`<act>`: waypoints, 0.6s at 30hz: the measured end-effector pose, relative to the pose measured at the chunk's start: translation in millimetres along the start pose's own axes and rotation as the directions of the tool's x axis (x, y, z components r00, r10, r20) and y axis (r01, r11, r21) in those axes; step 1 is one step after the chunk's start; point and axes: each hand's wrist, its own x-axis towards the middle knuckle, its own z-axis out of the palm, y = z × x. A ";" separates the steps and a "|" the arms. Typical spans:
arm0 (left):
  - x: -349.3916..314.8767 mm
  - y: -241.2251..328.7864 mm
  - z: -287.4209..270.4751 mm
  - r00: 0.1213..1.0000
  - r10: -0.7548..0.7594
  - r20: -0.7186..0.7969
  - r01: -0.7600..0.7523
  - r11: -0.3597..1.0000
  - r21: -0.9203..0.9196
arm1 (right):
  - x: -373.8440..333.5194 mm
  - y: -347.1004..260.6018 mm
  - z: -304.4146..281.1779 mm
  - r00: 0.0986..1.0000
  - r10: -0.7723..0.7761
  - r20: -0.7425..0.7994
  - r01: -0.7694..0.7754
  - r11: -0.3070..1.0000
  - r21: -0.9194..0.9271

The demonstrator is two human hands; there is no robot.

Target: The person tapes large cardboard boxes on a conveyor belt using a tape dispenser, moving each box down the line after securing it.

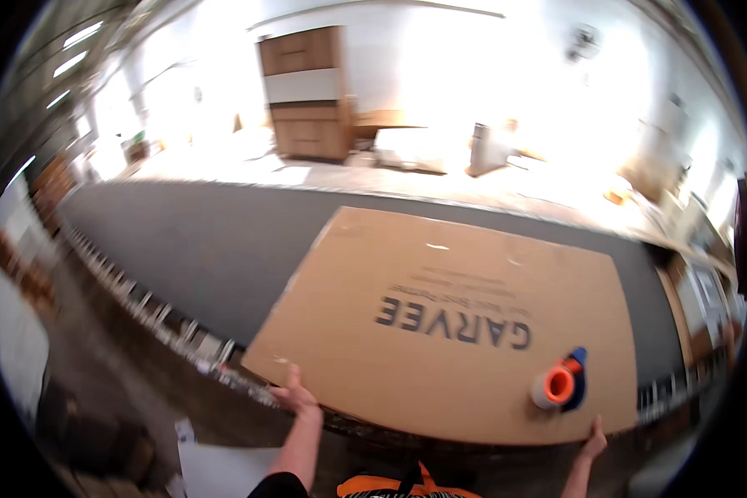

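A large, flat brown cardboard box with dark printing lies on the grey conveyor belt, its near edge reaching the belt's side. My left hand holds that edge near the left corner, thumb up on the top face and fingers along the side. Toward the right corner, my right hand grips the same edge; its thumb shows and its other fingers are mostly hidden. On top of the box, near the right hand, rests a blue and orange tape dispenser with a roll of tape.
The conveyor belt stretches away to the left, with a roller-like metal edge. White sheets lie below on my left. Beyond the belt stand a wooden cabinet and packages. Another box is at the far right, with part of a person beside it.
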 end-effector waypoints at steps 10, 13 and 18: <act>11.5 38.8 135.7 0.936 0.137 0.325 -0.148 0.989 0.010 | -340.8 -23.9 19.3 0.828 0.216 0.517 0.150 0.804 -0.575; -26.6 13.8 87.5 0.851 0.396 0.346 -0.449 0.889 0.087 | -322.9 -73.1 18.5 0.501 0.548 0.670 0.586 0.356 -0.728; -126.1 9.9 -28.6 0.159 0.909 0.385 -0.791 0.351 -0.502 | -253.0 -134.4 20.1 0.667 -0.179 0.724 0.552 0.771 -0.317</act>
